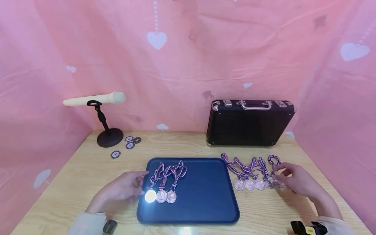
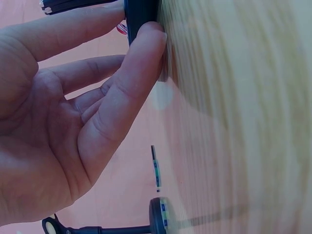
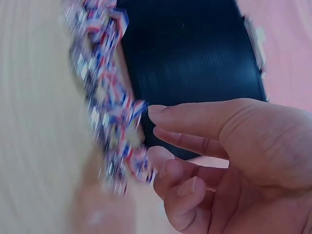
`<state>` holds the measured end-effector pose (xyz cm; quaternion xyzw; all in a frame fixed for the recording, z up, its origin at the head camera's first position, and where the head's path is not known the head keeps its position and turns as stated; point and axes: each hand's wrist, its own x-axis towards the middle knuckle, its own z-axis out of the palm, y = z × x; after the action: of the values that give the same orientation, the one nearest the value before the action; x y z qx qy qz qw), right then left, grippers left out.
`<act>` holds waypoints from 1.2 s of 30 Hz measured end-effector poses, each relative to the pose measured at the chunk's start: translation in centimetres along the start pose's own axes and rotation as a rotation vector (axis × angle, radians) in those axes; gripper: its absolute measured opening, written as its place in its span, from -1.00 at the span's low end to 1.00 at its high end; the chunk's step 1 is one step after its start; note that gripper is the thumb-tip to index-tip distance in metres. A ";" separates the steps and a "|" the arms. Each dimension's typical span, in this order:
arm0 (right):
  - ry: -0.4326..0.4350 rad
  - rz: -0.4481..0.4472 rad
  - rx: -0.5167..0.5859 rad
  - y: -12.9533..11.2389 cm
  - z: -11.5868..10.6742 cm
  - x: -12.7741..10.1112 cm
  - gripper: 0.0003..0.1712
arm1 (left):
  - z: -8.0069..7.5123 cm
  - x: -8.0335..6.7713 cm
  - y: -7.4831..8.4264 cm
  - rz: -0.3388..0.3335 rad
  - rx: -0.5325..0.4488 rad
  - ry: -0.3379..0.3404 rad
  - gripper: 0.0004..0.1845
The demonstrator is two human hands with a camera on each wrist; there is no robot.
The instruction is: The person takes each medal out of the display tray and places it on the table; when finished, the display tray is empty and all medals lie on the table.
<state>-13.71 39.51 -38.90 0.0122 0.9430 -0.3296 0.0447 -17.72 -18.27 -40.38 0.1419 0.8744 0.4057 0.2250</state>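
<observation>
At the near edge, white sleeves [image 1: 88,223] lead to two bare hands above a light wood-grain table [image 1: 261,213]. The left hand [image 1: 124,186] is at the left rim of a dark blue rectangular tray [image 1: 205,195], thumb and fingers spread apart, their tips against the rim. The right hand [image 1: 298,179] is over the far-right end of a row of five medals [image 1: 259,184] on the table beside the tray; its thumb and forefinger stand apart, the other fingers loosely bent, clamped on nothing. Three medals [image 1: 161,196] lie side by side in the tray's left half, the leftmost shining bright gold. Red, white and blue striped ribbons [image 3: 114,80] run back from both groups. Farther off at left are four poker chips [image 1: 130,145], then a cream microphone [image 1: 100,99] resting across a black stand [image 1: 110,137]. At right, a black briefcase [image 1: 246,125] stands upright, silver handle on top, before a pink cloth backdrop [image 1: 188,75] printed with pale hearts.
</observation>
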 end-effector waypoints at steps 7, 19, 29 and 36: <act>0.039 -0.055 0.035 -4.6 1.6 1.4 -0.59 | 0.0 0.0 0.1 0.001 -0.019 -0.003 -0.19; -0.005 -0.121 0.105 -13.9 9.1 3.4 -0.71 | 0.1 -0.1 0.0 -0.001 -0.016 0.014 -0.19; -0.231 -0.263 0.184 -20.3 16.9 1.7 -0.75 | 0.1 0.1 0.4 -0.016 -0.009 0.024 -0.19; -0.235 -0.303 0.107 -21.6 19.5 1.9 -0.74 | 0.2 0.1 0.4 -0.024 -0.014 0.023 -0.19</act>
<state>-15.19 10.47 -40.85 -0.1659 0.9036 -0.3812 0.1036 -17.69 -17.85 -40.25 0.1253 0.8758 0.4105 0.2209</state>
